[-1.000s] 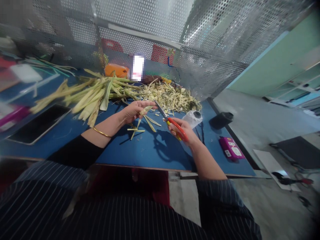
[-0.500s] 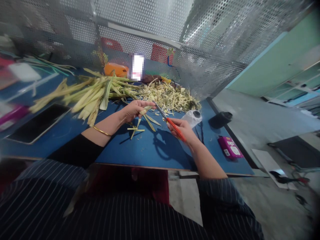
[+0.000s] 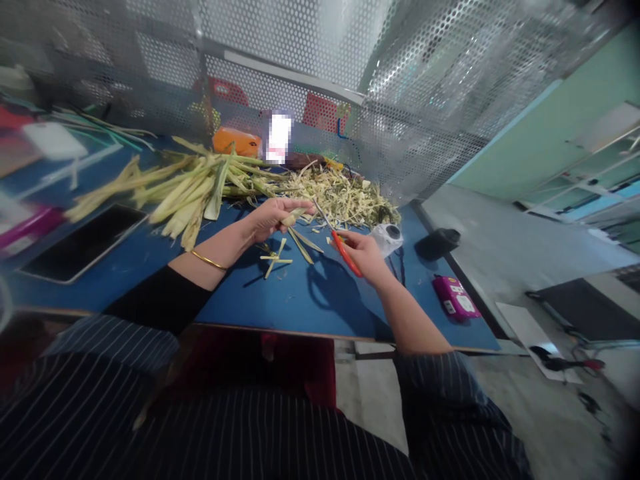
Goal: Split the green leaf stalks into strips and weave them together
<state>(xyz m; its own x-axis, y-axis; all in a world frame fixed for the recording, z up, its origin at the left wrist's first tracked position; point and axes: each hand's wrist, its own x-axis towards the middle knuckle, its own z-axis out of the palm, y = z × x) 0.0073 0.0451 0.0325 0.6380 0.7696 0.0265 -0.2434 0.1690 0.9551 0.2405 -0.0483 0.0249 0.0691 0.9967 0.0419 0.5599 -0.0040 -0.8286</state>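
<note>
Between the fingers of my left hand (image 3: 273, 219) is a short piece of pale dried husk (image 3: 294, 217). My right hand (image 3: 367, 253) grips red-handled scissors (image 3: 343, 250), whose blades point up and left toward my left fingertips. Below my hands, a few narrow husk strips (image 3: 304, 245) and a small crossed bunch of strips (image 3: 277, 259) lie on the blue table (image 3: 280, 303). Farther back sits a heap of cut husk scraps (image 3: 350, 197). A bundle of long husks (image 3: 185, 190) spreads out behind my left forearm.
On the left lies a dark-screened phone or tablet (image 3: 85, 243). Right of my right hand are a white roll (image 3: 385, 239), a black cylindrical object (image 3: 437, 245) and a purple packet (image 3: 455, 297) near the table's edge. A perforated metal screen (image 3: 280, 40) stands behind.
The scissors have turned slightly more upright and their tips have drawn a little away from the husk piece. My left hand still holds that piece. The whole view has shifted slightly.
</note>
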